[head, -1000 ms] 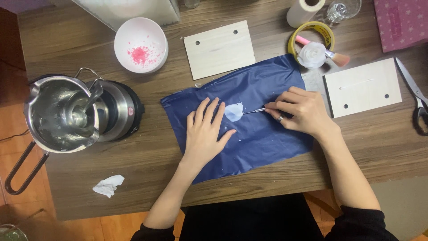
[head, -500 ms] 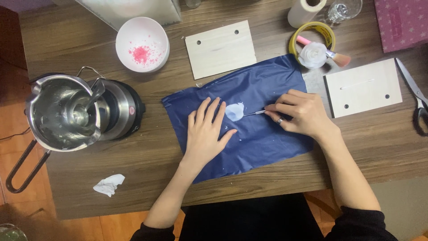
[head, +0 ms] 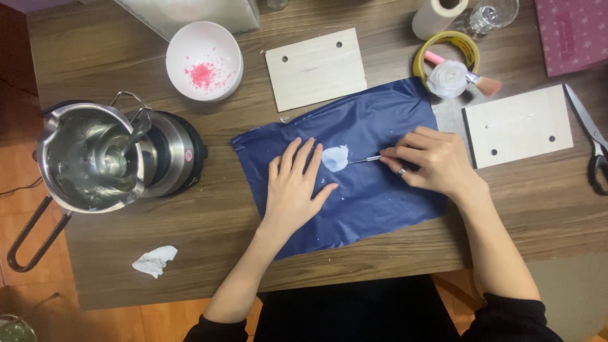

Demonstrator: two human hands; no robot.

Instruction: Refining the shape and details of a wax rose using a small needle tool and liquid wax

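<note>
A dark blue sheet (head: 380,120) lies on the wooden table (head: 209,240). My left hand (head: 292,187) presses flat on the sheet, fingers spread. A small pale blue-white patch (head: 335,158) sits on the sheet just right of my left fingertips. My right hand (head: 430,159) pinches a thin metal tool (head: 364,160), whose tip touches the patch's right edge.
A metal pot on a black heater (head: 95,158) stands at the left. Behind the sheet are a white bowl with pink bits (head: 204,60), a wooden board (head: 315,68), a tape roll holding a white flower and brush (head: 448,66). Another board (head: 519,125), scissors (head: 592,145) right. Crumpled tissue (head: 154,260).
Hardly anything differs. My right hand and the thin tool have shifted only slightly at the patch's edge. My left hand stays flat on the sheet.
</note>
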